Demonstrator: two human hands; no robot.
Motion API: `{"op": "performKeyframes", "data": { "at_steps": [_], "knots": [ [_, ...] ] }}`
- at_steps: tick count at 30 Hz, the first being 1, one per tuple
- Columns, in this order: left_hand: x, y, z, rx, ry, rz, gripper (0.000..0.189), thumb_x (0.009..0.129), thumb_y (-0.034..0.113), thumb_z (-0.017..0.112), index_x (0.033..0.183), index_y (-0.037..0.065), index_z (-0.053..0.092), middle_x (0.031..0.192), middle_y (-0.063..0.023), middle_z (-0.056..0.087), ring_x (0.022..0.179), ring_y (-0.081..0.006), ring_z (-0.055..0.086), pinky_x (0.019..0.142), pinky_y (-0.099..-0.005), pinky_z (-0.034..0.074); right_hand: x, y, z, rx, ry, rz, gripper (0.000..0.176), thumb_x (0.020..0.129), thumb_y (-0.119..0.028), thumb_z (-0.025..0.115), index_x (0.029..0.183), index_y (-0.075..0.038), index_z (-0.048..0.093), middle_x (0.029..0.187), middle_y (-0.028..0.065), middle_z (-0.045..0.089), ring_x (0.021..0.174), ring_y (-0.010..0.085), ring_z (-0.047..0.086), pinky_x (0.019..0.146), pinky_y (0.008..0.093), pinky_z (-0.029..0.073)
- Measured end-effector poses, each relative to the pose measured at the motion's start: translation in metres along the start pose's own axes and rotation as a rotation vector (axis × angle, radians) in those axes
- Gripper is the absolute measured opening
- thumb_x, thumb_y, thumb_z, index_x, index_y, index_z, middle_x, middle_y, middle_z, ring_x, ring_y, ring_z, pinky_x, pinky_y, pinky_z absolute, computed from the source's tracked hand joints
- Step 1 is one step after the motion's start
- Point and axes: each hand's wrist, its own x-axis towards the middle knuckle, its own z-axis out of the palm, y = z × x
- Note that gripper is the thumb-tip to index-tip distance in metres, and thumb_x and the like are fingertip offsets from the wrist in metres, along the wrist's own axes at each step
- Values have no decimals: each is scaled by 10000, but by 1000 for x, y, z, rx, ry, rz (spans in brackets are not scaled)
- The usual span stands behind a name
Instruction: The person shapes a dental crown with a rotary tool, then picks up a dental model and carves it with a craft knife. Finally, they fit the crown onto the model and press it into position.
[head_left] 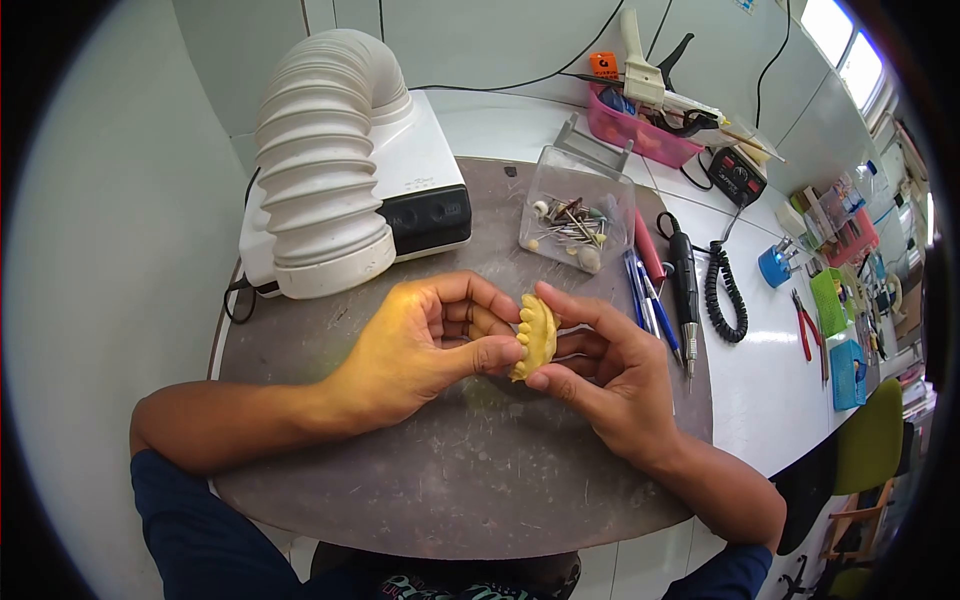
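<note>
A yellow dental cast with a row of teeth along its left side is held up over the grey work board. My right hand grips its right side, with the index finger at the top and the thumb near the bottom. My left hand is closed from the other side, its thumb and fingertips at the row of teeth. The lower fingers of both hands are partly hidden behind the cast and the hands themselves.
A white dust extractor with a ribbed hose stands at the back left. Behind my hands sits a clear box of burs. Pens and a black rotary handpiece lie on the right. Red-handled pliers are farther right.
</note>
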Motion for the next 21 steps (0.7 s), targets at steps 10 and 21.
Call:
{"op": "performKeyframes", "data": {
  "at_steps": [10, 21],
  "knots": [
    [-1, 0, -1, 17, -11, 1, 281, 855, 55, 684, 1078, -7, 523, 931, -94, 651, 846, -123, 644, 780, -260, 542, -1, -2, 1, -1, 2, 31, 562, 797, 12, 718, 1314, -14, 500, 1069, 98, 600, 946, 167, 650, 832, 277, 557],
    [-3, 4, 5, 38, 15, 50, 294, 849, 83, 703, 1076, 1, 534, 904, -61, 631, 818, -90, 613, 783, -238, 519, -3, -5, 1, 28, -2, 35, 594, 800, 12, 714, 1343, -30, 476, 1117, 117, 600, 936, 166, 655, 828, 278, 560]
  ]
}}
